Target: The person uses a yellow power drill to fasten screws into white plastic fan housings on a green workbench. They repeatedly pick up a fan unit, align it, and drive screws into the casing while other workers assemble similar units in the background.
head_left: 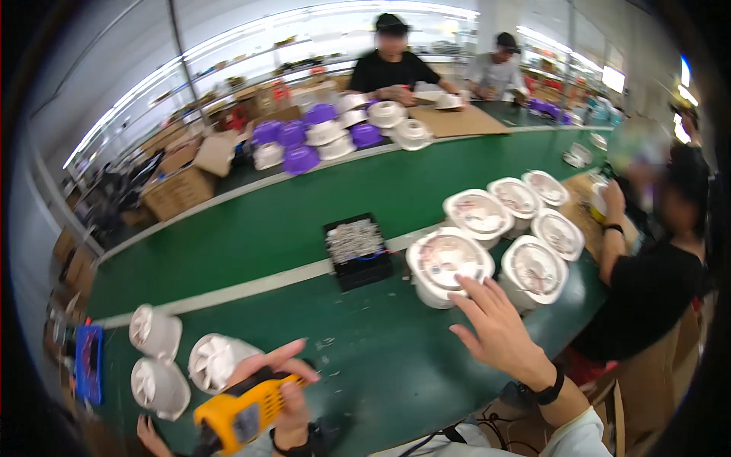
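My left hand (291, 415) is wrapped around a yellow-and-black power drill (247, 415), low in front of me. The drill's tip cannot be made out. Over to the right, my right hand (499, 331) has its fingers spread, with the fingertips at the near edge of a white rounded housing (449, 263); whether they touch it I cannot tell. This housing shows a round inner part and belongs to a group of several similar ones. Beside the drill, a white part with fan-like blades (217, 362) stands near two more like it.
A black tray of small metal pieces (356, 247) sits mid-bench. A blue bin (89, 364) is at the left edge. Another person's hand (152, 438) shows at lower left. A co-worker (647, 289) works at right; purple and white shells (304, 137) are piled across the green bench.
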